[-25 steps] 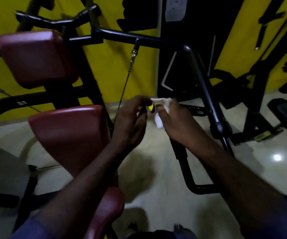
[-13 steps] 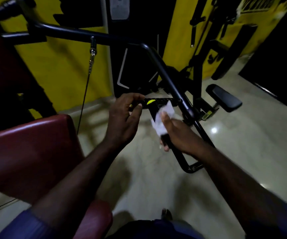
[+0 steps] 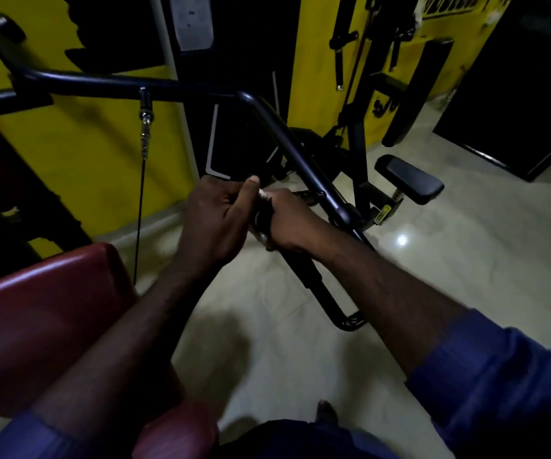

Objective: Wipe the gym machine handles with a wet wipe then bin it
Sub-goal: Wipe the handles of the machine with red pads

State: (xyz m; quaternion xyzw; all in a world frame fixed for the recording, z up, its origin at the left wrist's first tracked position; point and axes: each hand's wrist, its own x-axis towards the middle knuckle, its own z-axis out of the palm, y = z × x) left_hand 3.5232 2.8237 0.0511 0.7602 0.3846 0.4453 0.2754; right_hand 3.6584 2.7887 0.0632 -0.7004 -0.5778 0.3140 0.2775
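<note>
The black machine handle hangs in the middle of the head view, running down to a curved end. My right hand is wrapped around its upper part with the white wet wipe pressed between palm and handle; only small edges of the wipe show. My left hand sits right beside it, fingers curled at the top of the handle, thumb up against the wipe's upper edge. What the left fingers grip is hidden.
A black frame bar slopes down behind the hands. A red padded seat fills the lower left. A steel cable hangs at left. A black padded bench stands at right on the pale tiled floor.
My right hand has closed round the handle with the wipe, which is now mostly hidden. My left hand has moved in against it. The view has shifted slightly right.
</note>
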